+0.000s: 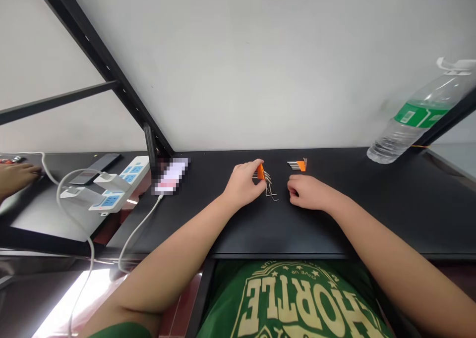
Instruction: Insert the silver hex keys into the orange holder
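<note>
My left hand (243,182) is closed around an orange hex key holder (261,171), pinched between thumb and fingers. Several bent metal hex keys (267,178) stick out of its right side. Just below them, loose hex keys (271,196) lie on the black table (327,234). My right hand (310,192) rests on the tabletop with its fingers curled in; whether anything is inside them is hidden. Right behind it lies a second orange holder (302,166) with several hex keys in it, their straight ends pointing left.
A large water bottle (412,117) with a green label stands at the back right. To the left are a charging phone (171,175), a white power strip (128,182) with plugs and cables, and a black metal frame (111,75). Another person's hand (17,177) is at the far left.
</note>
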`<state>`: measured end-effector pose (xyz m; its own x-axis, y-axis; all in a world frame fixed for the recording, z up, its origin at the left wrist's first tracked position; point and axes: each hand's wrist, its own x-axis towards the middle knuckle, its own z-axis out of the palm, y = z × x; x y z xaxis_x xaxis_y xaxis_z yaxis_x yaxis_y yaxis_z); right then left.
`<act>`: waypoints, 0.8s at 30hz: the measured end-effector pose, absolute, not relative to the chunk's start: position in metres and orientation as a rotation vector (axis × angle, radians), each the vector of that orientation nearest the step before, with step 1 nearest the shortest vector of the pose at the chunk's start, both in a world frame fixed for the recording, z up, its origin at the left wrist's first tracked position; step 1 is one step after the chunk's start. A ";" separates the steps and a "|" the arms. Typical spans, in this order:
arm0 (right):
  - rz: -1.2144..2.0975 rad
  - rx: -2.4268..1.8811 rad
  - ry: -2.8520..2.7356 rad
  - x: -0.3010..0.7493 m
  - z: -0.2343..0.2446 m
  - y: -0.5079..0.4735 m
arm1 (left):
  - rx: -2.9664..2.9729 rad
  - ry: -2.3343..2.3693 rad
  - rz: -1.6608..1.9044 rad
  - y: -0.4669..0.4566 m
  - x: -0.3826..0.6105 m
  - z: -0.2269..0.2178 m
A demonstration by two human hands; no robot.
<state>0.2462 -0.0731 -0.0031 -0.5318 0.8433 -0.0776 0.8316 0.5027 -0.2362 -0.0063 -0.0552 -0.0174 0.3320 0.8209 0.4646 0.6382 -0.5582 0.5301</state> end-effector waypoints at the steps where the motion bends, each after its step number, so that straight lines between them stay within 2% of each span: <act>1: 0.405 -1.477 -2.663 0.248 -0.003 -0.073 | 2.345 1.314 1.044 -0.055 -0.006 -0.018; 6: 0.519 -1.307 -2.440 0.254 -0.006 -0.070 | 2.354 1.305 1.029 -0.054 -0.007 -0.019; 12: 0.836 -1.057 -1.931 0.248 -0.004 -0.076 | 2.448 1.138 0.917 -0.057 -0.006 -0.018; 16: 0.792 -0.866 -1.856 0.238 -0.001 -0.082 | 2.476 1.105 0.882 -0.058 -0.005 -0.019; 24: 0.623 -0.827 -1.992 0.238 -0.001 -0.083 | 2.487 1.080 0.818 -0.056 -0.006 -0.018</act>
<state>0.2378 -0.0831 -0.0008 -0.4042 0.7475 0.5272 0.3139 0.6547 -0.6876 -0.0061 -0.0561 -0.0183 0.5530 0.7420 0.3789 0.5661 -0.6683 0.4826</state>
